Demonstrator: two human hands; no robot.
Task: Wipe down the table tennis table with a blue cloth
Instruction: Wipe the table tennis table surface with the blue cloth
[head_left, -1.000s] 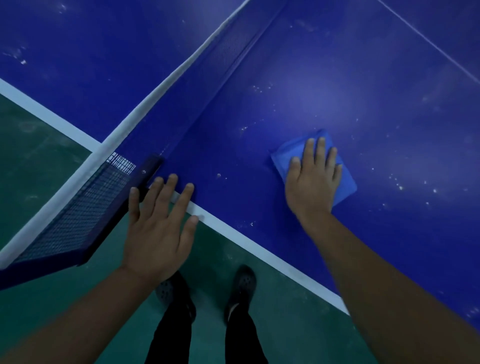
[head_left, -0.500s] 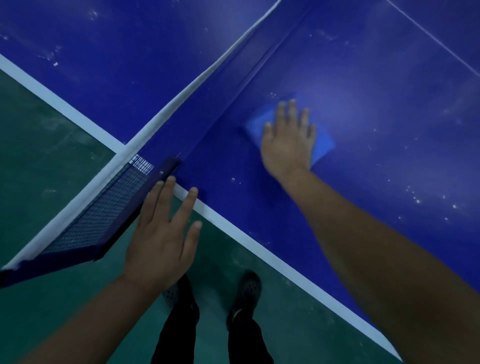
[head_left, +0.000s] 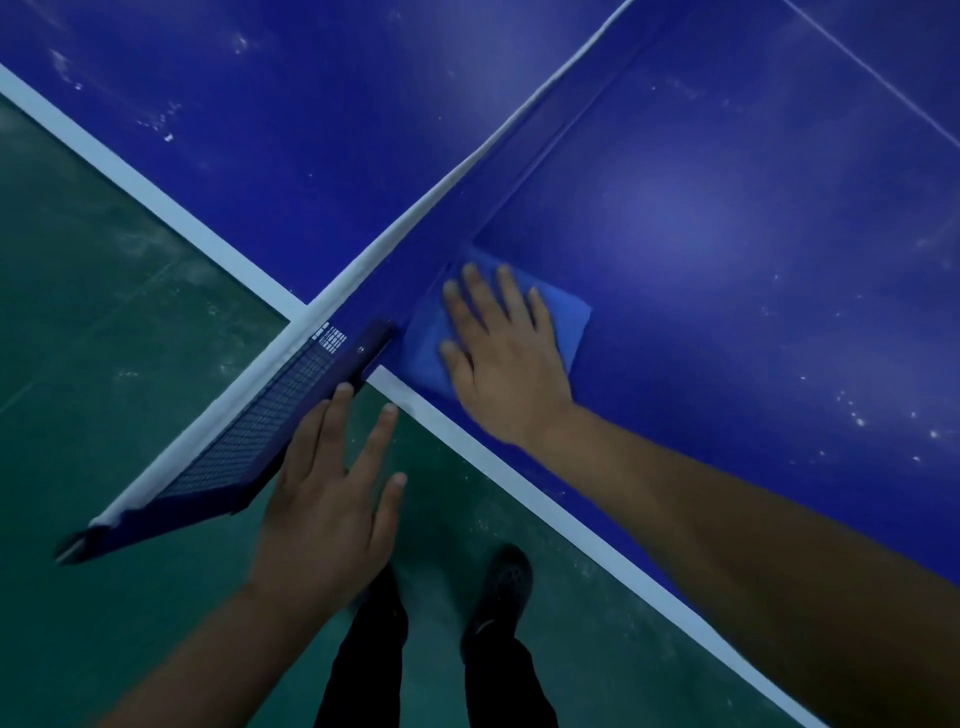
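- The blue cloth (head_left: 563, 317) has been swept from open table (head_left: 727, 218) into the corner against the net (head_left: 395, 234), beside the net post (head_left: 358, 358).
- It is pressed flat by the right hand (head_left: 506, 364), fingers straight and slightly spread.
- The left hand (head_left: 332, 499), fingers spread, is held just below the net post, gripping nothing.
- The strip along the net is judged covered; specks farther from the net remain.

I can read no words, brand or numbers anywhere in front of me. The nearest thing to a mark is a small white patch of blocks on the net (head_left: 291, 395) end, just by its post (head_left: 363, 353), and it is too small and blurred for me to make out. The white lines along the edge of the surface (head_left: 727, 218) are plain stripes and carry no writing.
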